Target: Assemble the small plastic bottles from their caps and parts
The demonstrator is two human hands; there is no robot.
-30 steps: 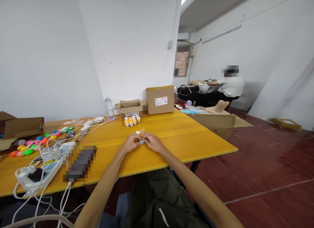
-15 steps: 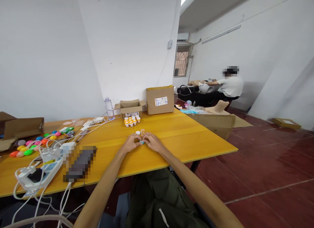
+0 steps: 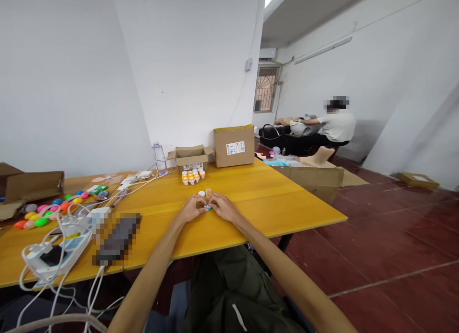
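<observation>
My left hand (image 3: 191,209) and my right hand (image 3: 223,207) meet over the yellow wooden table (image 3: 272,199). Fingertips of both are closed on a small blue-and-white piece (image 3: 207,207), too small to name. Just beyond the fingers lies a round white lid (image 3: 201,194), with a small clear cup-like container (image 3: 208,192) to its right. Farther back stands a cluster of small white-and-orange bottles (image 3: 192,177), in front of an open cardboard box (image 3: 190,157).
A closed carton (image 3: 234,146) stands at the back. On the left are a power strip (image 3: 68,256) with tangled cables, a blurred dark phone-like device (image 3: 118,240), colourful balls (image 3: 41,222) and a clear bottle (image 3: 159,158). Another person (image 3: 337,125) sits at the far right.
My hands stay almost in place, both still pinching the small blue-and-white piece. The seated person's arm has shifted slightly.
</observation>
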